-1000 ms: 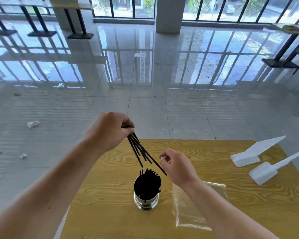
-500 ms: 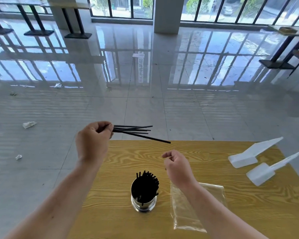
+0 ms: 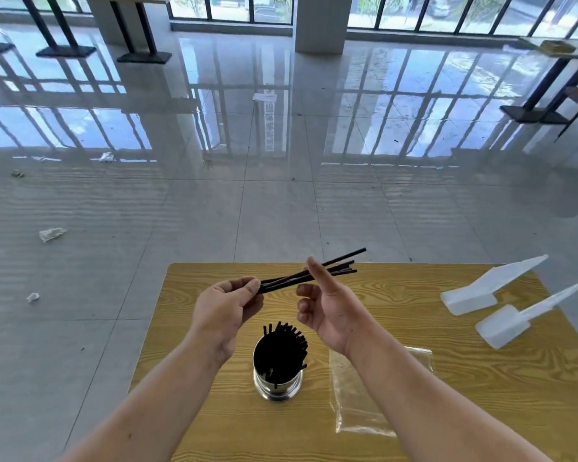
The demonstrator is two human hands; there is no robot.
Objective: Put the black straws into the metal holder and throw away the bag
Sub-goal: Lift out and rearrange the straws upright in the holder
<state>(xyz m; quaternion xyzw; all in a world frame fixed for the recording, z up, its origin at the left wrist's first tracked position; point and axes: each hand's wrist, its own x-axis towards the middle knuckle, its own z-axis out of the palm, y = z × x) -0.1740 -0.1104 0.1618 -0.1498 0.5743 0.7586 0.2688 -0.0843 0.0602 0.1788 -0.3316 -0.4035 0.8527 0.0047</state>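
My left hand (image 3: 224, 308) pinches one end of a small bundle of black straws (image 3: 334, 266), which points right and slightly up above the wooden table (image 3: 414, 411). My right hand (image 3: 327, 311) is raised palm-up just under the bundle, its index finger straight against the straws and its other fingers loosely curled, holding nothing. Below both hands stands the metal holder (image 3: 277, 383), packed with several black straws. The clear plastic bag (image 3: 357, 401) lies flat on the table right of the holder, partly hidden by my right forearm.
Two white plastic scoops (image 3: 488, 288) (image 3: 514, 323) lie at the table's right side. Beyond the table's far edge is glossy tiled floor with scraps of paper (image 3: 52, 233) at the left. Table bases and a pillar stand far back.
My left hand has brought the straw bundle from over the floor at the left to above the table, tips now tilted up. My right hand has turned palm-up and risen to touch the bundle.
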